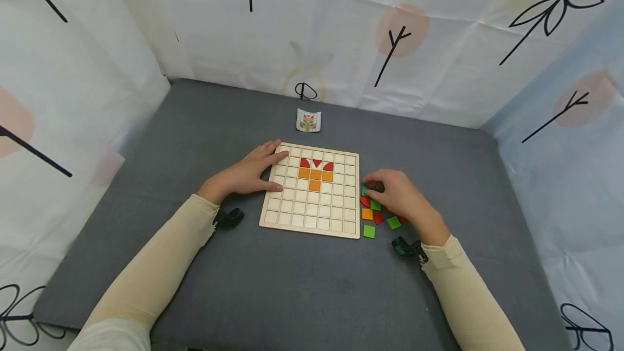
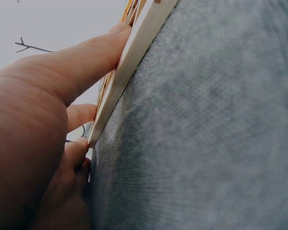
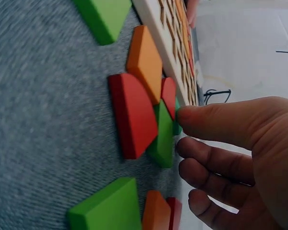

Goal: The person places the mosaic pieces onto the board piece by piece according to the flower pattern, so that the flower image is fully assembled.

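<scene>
A square wooden grid board point(image 1: 292, 221) lies on the grey table, with red and orange tiles in several of its upper cells. My left hand point(image 1: 248, 172) rests on the board's left edge, fingers spread, thumb point(image 2: 93, 60) lying over the rim. Beside the right edge, my right hand point(image 1: 397, 194) bends its thumb and fingers around a teal-green tile point(image 1: 364, 190). In the right wrist view the thumb tip meets that tile point(image 3: 178, 120), which is mostly hidden. Close by lie a red quarter-round tile point(image 3: 134, 117), an orange square tile point(image 1: 367, 214) and a green tile point(image 1: 375, 205).
A small picture card point(image 1: 309, 121) with a coloured grid pattern lies behind the board. Loose green tiles point(image 1: 369, 231) and other red ones are scattered at the board's lower right. Patterned white cloth point(image 1: 331, 31) hangs around the grey table point(image 1: 302, 291).
</scene>
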`<state>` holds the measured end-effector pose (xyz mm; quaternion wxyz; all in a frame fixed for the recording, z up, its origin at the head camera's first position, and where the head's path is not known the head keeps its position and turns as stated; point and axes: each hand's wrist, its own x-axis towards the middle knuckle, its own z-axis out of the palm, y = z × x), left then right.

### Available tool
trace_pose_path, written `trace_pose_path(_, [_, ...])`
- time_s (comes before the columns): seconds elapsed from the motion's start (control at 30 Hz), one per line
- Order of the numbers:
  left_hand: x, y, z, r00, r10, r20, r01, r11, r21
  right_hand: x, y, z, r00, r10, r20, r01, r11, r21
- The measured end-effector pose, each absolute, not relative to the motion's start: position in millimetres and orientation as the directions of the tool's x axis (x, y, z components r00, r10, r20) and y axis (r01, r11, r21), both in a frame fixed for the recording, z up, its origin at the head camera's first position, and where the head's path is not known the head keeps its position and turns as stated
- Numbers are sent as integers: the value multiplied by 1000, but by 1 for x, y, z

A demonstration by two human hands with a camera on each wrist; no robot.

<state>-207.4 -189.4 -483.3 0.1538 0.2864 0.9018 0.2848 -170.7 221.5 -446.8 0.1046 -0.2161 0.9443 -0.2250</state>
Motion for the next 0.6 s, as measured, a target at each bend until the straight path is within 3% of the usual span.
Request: trace_pose_path(0.6, [-209, -189, -487, -792, 600, -118, 427, 681, 594, -174, 231, -445, -848, -514, -125, -409, 787, -461])
